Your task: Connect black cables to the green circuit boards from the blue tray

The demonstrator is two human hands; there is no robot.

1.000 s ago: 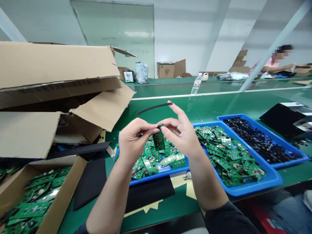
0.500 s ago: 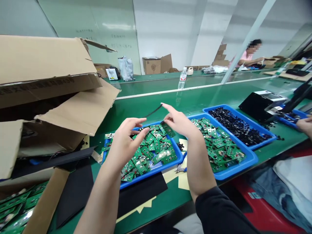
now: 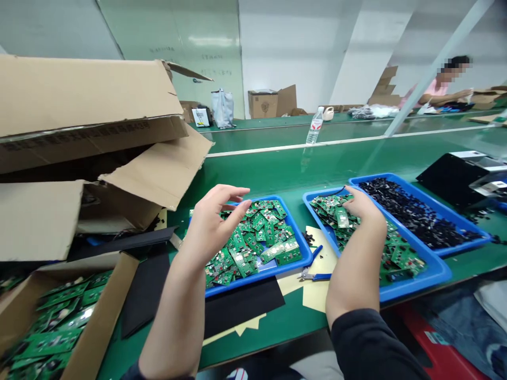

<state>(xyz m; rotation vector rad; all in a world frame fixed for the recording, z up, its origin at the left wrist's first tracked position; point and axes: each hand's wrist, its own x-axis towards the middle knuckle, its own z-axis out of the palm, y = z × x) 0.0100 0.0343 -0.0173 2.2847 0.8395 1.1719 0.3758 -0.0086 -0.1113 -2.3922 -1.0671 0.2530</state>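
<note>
My right hand (image 3: 363, 207) is over the right blue tray (image 3: 430, 282), its fingers bent around the top of a small green circuit board (image 3: 341, 217). A thin black strip (image 3: 337, 192) runs left from its index fingertip; whether it joins the board I cannot tell. Many similar boards lie heaped beneath. My left hand (image 3: 216, 219) hovers over the near-left edge of the left blue tray (image 3: 307, 256), thumb and fingers apart, with nothing visible between them. That tray also holds a pile of green circuit boards.
Blue-handled cutters (image 3: 317, 275) lie on yellow paper between the trays. A third blue tray (image 3: 481, 237) holds small black parts. Cardboard boxes (image 3: 114, 95) crowd the left, one with more boards. A water bottle (image 3: 316, 125) stands behind; a person (image 3: 439, 95) sits across.
My right hand has moved right, from above the left tray to the right tray, with the board and black strip. My left hand stays over the left tray. The view has turned left.
</note>
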